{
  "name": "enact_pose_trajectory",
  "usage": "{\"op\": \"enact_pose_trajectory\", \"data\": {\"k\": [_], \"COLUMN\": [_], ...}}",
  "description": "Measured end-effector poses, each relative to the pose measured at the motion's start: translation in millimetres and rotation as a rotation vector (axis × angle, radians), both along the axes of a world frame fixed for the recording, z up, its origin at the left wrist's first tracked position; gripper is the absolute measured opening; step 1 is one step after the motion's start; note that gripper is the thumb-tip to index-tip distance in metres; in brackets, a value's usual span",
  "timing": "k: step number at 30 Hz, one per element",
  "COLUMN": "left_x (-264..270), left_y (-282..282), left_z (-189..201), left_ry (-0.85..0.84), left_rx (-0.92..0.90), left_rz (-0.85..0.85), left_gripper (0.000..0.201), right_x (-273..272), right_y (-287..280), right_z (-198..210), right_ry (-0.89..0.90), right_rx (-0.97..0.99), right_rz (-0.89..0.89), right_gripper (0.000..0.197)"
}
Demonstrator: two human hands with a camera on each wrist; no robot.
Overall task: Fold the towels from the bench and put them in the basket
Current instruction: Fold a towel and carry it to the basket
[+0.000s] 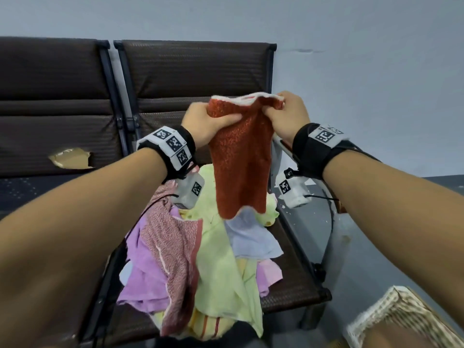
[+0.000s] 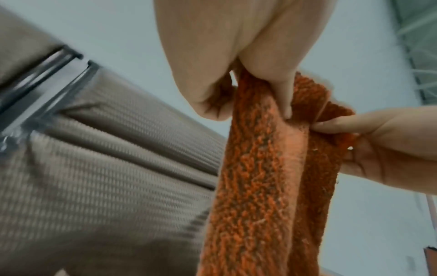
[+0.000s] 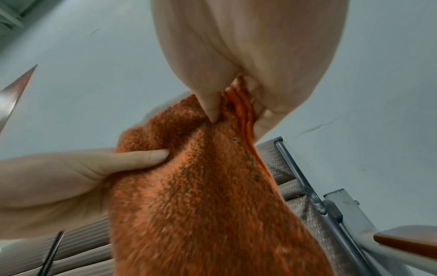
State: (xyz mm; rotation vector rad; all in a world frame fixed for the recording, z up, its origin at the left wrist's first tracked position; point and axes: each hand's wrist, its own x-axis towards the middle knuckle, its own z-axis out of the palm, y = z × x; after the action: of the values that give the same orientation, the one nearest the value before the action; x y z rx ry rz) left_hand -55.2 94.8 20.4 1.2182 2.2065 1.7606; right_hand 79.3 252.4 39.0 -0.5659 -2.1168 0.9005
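An orange-red towel [image 1: 241,159] with a white top edge hangs in the air above the bench seat. My left hand [image 1: 208,121] grips its upper left corner, thumb across the cloth. My right hand [image 1: 286,114] pinches its upper right corner. In the left wrist view the towel [image 2: 257,177] hangs from my left hand [image 2: 238,78], with my right hand [image 2: 383,142] at the right. In the right wrist view my right hand [image 3: 238,93] pinches the towel [image 3: 205,196], and my left hand [image 3: 78,177] holds its left side. Below lies a pile of towels [image 1: 200,252] on the bench [image 1: 296,285]. The woven basket [image 1: 401,320] stands at the lower right.
The dark brown bench has a backrest [image 1: 190,71] behind the towel and a second seat [image 1: 50,109] at the left with a torn patch. A grey metal armrest [image 1: 308,177] runs by my right wrist. A pale wall rises behind; grey floor lies at the right.
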Motion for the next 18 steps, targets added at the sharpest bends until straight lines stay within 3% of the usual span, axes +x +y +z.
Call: {"op": "enact_pose_trajectory", "data": {"k": [2,4,7,10,12,15,18], "left_x": [-10,-12,2,22,36,58,75], "left_y": [-2,-7,-23,-53,-76,-105,-121], "left_z": [6,7,-14,-60,-91,-132,-160], "left_ry": [0.100,0.157,0.142,0.073,0.059,-0.021,-0.329], "left_rx": [0.060,0.091,0.080,-0.084,-0.316,-0.647,-0.798], "left_rz": [0.037,0.034,-0.087,-0.183,-0.242,-0.436,-0.553], "left_gripper": [0.028,0.024,0.026,0.025,0.019,0.016,0.018], "right_x": [-2,2,23,54,76,105,121], "right_y": [6,5,-3,-16,-28,-50,-67], "right_z": [0,-6,-27,-66,-100,-150,-185], "right_ry": [0.078,0.127,0.072,-0.231,-0.530,-0.809,-0.906], "right_rx": [0.010,-0.002,0.016,0.049,-0.003,-0.314,-0.611], "right_rz": [0.014,0.077,0.135,0.244,0.350,0.516,0.606], "right_gripper": [0.014,0.009,0.007,0.005,0.010,0.013,0.013]}}
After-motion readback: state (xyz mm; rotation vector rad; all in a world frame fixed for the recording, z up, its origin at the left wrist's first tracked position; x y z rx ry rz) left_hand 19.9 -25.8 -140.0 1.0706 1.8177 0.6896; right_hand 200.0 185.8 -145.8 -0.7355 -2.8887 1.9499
